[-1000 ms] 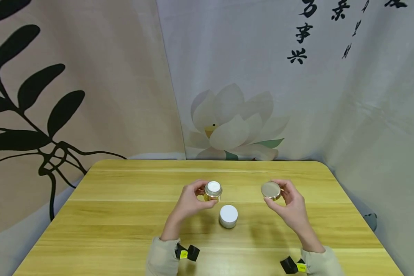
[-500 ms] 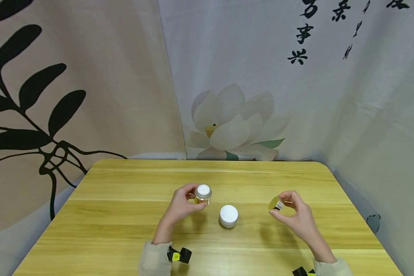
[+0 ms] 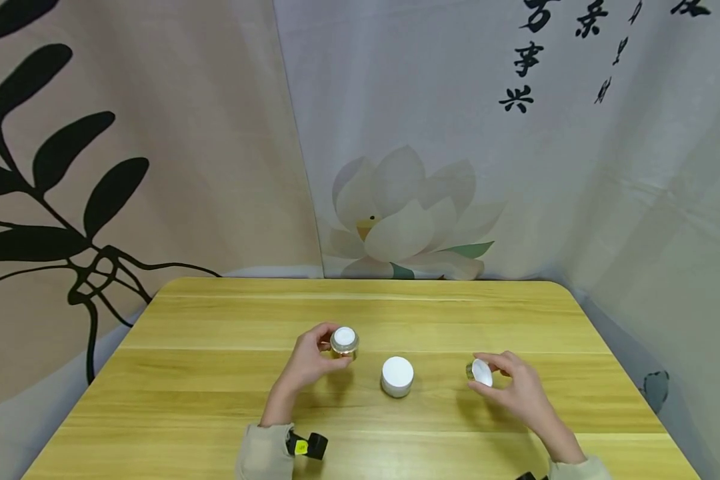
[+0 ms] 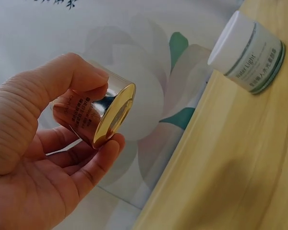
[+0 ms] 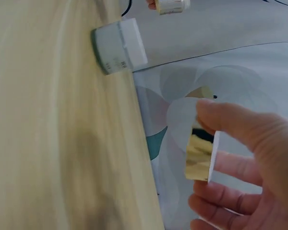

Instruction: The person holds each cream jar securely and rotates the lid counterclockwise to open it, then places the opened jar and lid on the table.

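Note:
My left hand (image 3: 309,360) grips a small gold cosmetic jar (image 3: 345,342) above the table, thumb on one side and fingers on the other. The jar has no lid on, and a white disc covers its top. In the left wrist view its shiny gold base (image 4: 116,115) and dark print show. On the right, my right hand (image 3: 513,387) pinches a gold jar lid (image 3: 480,373) by its edge, its white inside turned towards the hand. Between the hands a white-capped jar (image 3: 397,377) stands upright on the table; the left wrist view shows "Water Light" on its label (image 4: 257,62).
The wooden table (image 3: 246,307) has rounded far corners. Behind it hangs a pale curtain (image 3: 432,80) with a printed lotus, dark leaves and written characters. Each wrist wears a black camera mount (image 3: 317,445).
Both hands have moved apart and slightly nearer, the left one leftward with the jar. The lid in my right hand has turned from its top side to its white inside.

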